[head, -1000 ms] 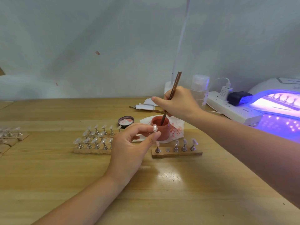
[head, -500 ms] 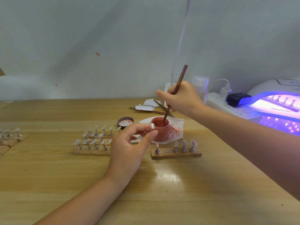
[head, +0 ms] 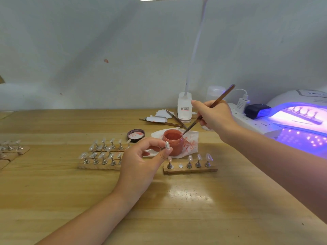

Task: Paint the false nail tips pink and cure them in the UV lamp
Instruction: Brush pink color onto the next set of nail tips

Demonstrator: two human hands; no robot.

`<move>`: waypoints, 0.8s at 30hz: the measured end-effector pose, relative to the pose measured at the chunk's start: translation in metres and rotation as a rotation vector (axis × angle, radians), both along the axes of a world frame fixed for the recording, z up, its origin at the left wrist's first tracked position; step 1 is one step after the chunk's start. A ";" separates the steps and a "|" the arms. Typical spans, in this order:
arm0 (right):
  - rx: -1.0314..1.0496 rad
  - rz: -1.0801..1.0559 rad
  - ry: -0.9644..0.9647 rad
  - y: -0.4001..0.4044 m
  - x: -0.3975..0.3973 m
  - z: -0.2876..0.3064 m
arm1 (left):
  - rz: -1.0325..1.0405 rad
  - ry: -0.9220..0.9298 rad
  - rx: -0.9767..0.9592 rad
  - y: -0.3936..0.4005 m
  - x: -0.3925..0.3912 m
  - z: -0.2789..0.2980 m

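Head cam: I see R hand (head: 215,115) gripping brush (head: 208,111), axis slanting, bristles down-left at jar (head: 173,141) rim. L hand (head: 141,161) pinches 1 unpainted tip (head: 167,145) upright beside jar. Near stand (head: 190,169): 4 tips.

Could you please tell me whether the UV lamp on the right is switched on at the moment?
On. The UV lamp glows violet inside, with lit dots reflected beneath it, and a strip of nail stands sits within.
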State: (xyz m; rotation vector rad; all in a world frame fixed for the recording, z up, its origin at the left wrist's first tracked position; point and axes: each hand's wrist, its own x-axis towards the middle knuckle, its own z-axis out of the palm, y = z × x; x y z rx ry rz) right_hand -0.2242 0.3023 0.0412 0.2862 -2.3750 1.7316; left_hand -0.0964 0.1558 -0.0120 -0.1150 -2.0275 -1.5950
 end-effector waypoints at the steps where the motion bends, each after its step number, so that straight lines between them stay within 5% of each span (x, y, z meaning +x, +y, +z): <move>1: -0.003 -0.009 0.011 0.002 0.000 0.001 | 0.000 -0.004 0.003 0.000 0.000 0.000; 5: -0.037 -0.046 0.068 0.011 0.005 0.003 | 0.003 -0.009 0.006 0.001 0.000 0.001; 16: -0.564 0.050 0.204 0.019 0.088 -0.008 | 0.001 -0.006 -0.062 0.001 0.001 0.000; 24: -0.305 0.283 0.473 0.014 0.100 -0.028 | -0.014 0.000 -0.080 0.001 0.000 0.000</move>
